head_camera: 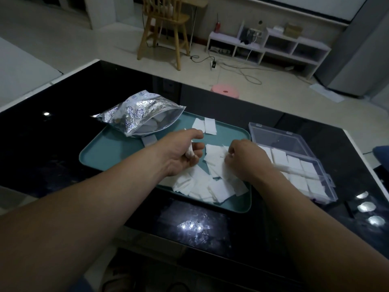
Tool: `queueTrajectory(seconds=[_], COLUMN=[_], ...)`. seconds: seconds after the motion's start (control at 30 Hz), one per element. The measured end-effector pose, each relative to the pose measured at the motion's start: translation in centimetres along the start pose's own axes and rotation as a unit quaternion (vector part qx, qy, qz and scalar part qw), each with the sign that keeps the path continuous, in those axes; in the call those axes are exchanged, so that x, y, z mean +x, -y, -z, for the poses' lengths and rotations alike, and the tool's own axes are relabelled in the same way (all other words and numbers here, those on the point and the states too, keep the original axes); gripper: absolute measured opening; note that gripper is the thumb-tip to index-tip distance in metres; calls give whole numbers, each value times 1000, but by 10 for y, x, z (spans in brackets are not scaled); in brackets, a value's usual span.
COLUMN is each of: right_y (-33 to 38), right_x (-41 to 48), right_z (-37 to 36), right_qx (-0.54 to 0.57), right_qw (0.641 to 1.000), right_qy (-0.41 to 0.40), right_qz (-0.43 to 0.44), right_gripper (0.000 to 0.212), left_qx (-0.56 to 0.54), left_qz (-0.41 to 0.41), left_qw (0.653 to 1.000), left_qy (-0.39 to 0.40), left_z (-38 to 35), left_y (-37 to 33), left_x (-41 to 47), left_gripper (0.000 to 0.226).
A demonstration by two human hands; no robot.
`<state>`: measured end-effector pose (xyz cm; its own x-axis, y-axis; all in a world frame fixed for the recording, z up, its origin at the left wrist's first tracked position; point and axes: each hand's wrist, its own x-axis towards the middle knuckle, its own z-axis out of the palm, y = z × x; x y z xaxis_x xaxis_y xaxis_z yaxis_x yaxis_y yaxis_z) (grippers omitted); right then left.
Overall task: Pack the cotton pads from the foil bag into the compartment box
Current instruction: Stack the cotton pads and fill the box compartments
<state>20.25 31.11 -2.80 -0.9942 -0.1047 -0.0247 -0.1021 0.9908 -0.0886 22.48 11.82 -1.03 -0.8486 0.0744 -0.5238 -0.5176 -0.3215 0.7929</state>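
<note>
Left hand (181, 154): fingers curled round a small stack of cotton pads (190, 152), over the teal tray (117, 152). Right hand (244, 159): fingers pinching at the loose pads (212, 187) heaped on the tray. Foil bag (139, 114) lies at the tray's rear-left; the compartment box (334, 192) sits just right of it, lid open, pads inside.

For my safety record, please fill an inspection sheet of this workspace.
Surface: black glossy table, teal tray on it.
Job's things: foil bag on tray's far left corner; loose cotton pads on tray; compartment box right of tray, lid open, pads inside.
Clutter: blue item at right edge, unclear.
Hands: left hand holds pads; right hand pinches pads in the pile.
Cables: cables on the floor.
Surroundings: wooden chair, pink stool, white shelf.
</note>
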Motion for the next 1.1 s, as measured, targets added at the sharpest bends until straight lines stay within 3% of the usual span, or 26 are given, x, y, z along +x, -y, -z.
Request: queueTrajectory(seconds=[0.2,0.37,0.43,0.5,0.6,0.77,0.83,0.9,0.97,1.03,1.1], right_y=[0,-2,10,27,47,42,36,36,44,55,61], right_x=[-2,-7,-16,-28,-40,-38,-35,-34,-33,-33,-32], right_z=[-1,25,34,36,34,49,56,59,57,49,45], right_qx=[8,72,109,142,178,305,425,581,669,685,664], right_qw=[999,982,972,966,960,948,905,810,730,706,719], right_qy=[-36,-175,-208,-204,-167,-32,-26,-12,28,71,74], right_qz=[-26,-16,17,70,138,82,14,-75,-136,-165,-194], right_gripper=[8,15,15,10,6,14,12,13,14,18,20], left_qx=[4,5,15,4,-29,-60,-69,-55,-55,-28,-1], left_qz=[-1,-38,-65,-79,-77,-51,-62,-87,-101,-114,-136], left_qw=[1000,998,996,992,990,996,996,995,992,990,987], left_qy=[-2,41,59,93,114,33,13,6,50,84,80], left_z=[-7,-13,-18,-22,-24,-12,-8,-6,-9,-15,-20], left_y=[1,0,0,-1,-6,-8,-9,-10,-9,-7,-5], left_x=[-3,-6,-7,-11,-18,-19,-17,-13,-13,-15,-15], left_gripper=[19,13,24,28,16,12,17,22,26,38,30])
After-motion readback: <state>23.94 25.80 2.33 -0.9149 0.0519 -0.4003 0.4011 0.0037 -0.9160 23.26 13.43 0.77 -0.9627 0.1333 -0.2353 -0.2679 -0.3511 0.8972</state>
